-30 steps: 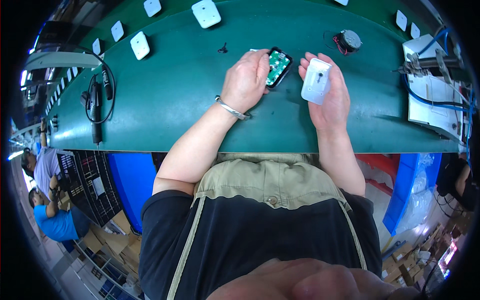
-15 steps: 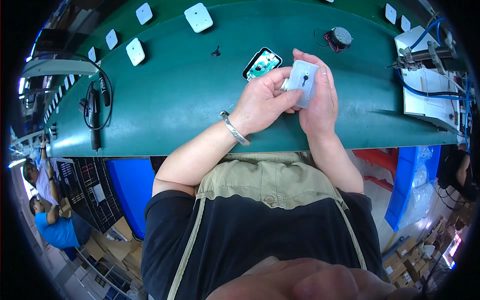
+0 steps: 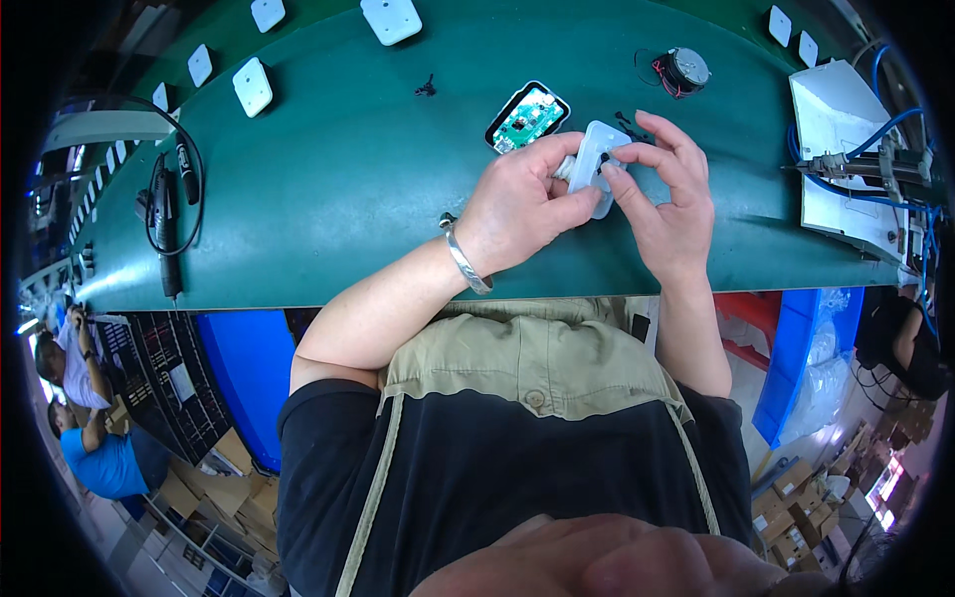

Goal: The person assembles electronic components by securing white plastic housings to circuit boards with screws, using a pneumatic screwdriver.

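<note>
My left hand is closed on a translucent white plastic cover, thumb on its near end and fingers behind it. Something whitish shows between the fingers and the cover's left edge. Over the cover's face, my right hand pinches with thumb and forefinger at a small black piece; its other fingers are lifted. Just beyond the left hand lies a black-rimmed housing with a green circuit board inside. More small black pieces lie on the green surface past the right fingertips.
A small black cluster and a round metal part with wires lie farther off. At left are a corded electric screwdriver and a black marker. White housings line the far side. A white fixture stands right.
My right hand has left the cover's right side and now pinches the black piece on its face. The cover has tilted. The white housings at far left appear shifted slightly left and away.
</note>
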The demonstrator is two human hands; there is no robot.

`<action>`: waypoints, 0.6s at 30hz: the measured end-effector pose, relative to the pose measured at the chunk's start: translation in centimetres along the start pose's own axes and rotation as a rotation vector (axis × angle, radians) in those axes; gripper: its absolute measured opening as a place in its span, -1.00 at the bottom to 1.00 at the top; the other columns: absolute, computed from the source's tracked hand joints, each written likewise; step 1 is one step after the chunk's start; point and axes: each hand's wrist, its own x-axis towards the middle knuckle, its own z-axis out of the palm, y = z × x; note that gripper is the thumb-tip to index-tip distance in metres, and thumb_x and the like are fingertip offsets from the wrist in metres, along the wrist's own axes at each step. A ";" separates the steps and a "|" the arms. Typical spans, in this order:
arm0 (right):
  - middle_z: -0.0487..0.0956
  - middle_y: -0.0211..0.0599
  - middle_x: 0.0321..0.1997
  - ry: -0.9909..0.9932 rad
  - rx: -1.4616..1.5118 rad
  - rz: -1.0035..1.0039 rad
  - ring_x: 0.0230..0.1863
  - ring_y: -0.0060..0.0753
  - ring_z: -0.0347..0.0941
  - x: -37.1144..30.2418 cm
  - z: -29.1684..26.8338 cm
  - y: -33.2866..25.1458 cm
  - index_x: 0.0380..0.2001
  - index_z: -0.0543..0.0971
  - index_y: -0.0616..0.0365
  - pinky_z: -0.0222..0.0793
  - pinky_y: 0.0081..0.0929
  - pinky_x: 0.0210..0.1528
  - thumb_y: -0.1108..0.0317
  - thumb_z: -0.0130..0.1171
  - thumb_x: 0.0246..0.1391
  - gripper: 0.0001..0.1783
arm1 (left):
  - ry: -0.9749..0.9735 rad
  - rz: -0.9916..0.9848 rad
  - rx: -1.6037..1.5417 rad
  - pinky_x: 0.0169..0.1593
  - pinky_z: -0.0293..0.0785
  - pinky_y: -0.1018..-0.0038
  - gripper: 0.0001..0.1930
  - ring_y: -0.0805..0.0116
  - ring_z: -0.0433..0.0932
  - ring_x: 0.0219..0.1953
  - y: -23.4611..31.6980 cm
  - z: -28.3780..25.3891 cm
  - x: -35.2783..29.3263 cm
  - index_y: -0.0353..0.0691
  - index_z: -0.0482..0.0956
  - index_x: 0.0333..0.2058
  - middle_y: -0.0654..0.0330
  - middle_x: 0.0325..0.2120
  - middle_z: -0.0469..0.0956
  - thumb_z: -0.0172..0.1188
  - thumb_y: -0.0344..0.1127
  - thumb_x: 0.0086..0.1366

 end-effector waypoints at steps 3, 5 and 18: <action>0.45 -0.25 -0.09 -0.004 -0.017 0.050 -0.06 -0.19 0.31 -0.1 0.1 -0.1 -0.48 0.55 0.12 0.24 -0.36 -0.06 0.42 0.29 -0.28 -0.82 | 0.001 0.002 0.036 -0.34 0.45 0.68 -0.57 0.61 0.48 -0.37 -0.2 0.2 -0.1 -0.32 0.32 -0.01 0.27 -0.28 0.47 0.11 -0.49 0.11; 0.47 -0.25 -0.12 -0.031 -0.080 0.044 -0.07 -0.20 0.33 -0.2 0.0 0.0 -0.51 0.55 0.13 0.26 -0.37 -0.08 0.42 0.28 -0.28 -0.84 | 0.001 -0.018 0.052 -0.33 0.45 0.68 -0.57 0.61 0.48 -0.37 -0.2 0.4 -0.1 -0.33 0.32 -0.01 0.27 -0.28 0.47 0.11 -0.50 0.10; 0.48 -0.31 -0.15 -0.017 0.034 0.164 -0.09 -0.26 0.34 -0.4 -1.4 1.1 -0.53 0.56 0.14 0.28 -0.40 -0.12 0.41 0.26 -0.22 -0.90 | -0.088 -0.140 -0.037 -0.44 0.40 0.70 -0.57 0.62 0.46 -0.43 -0.9 1.0 0.3 -0.31 0.31 -0.01 0.25 -0.35 0.49 0.09 -0.46 0.10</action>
